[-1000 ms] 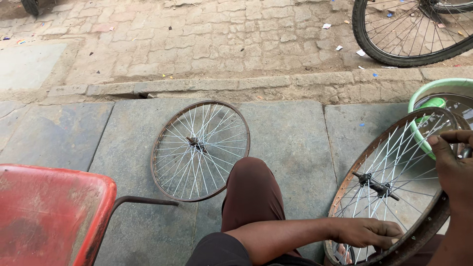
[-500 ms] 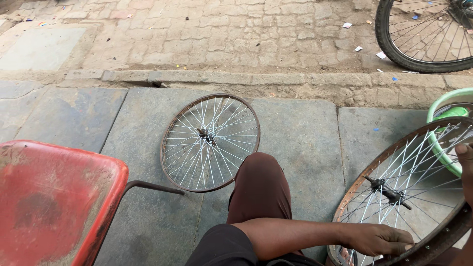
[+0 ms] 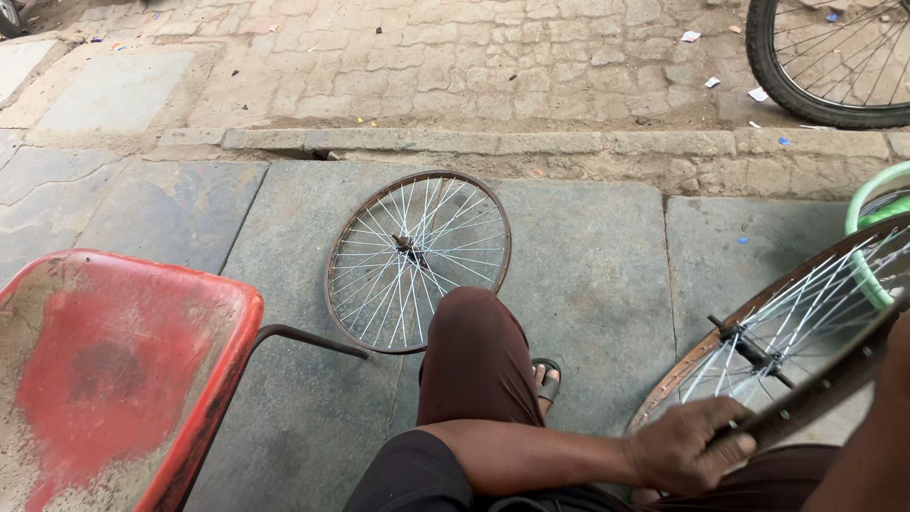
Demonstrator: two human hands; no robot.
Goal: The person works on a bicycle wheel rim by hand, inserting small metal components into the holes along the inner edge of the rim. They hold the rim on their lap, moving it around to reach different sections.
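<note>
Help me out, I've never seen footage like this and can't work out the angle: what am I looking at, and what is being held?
The camera sits on a person's head and looks down over their knee and sandalled foot. Their left hand grips the rusty brown rim of a silver-spoked bicycle wheel. The right hand is out of view; only a forearm shows at the edge. A second bare spoked wheel lies flat on the grey stone slabs. A worn red plastic chair stands on the left, and a tyred bicycle wheel stands on the brick paving.

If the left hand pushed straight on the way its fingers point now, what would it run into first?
The left hand already grips the rim of the spoked wheel on the person's lap, fingers pointing right. Going on, it would probably slide along that rim toward the person's right forearm, though depth is unclear.
</note>
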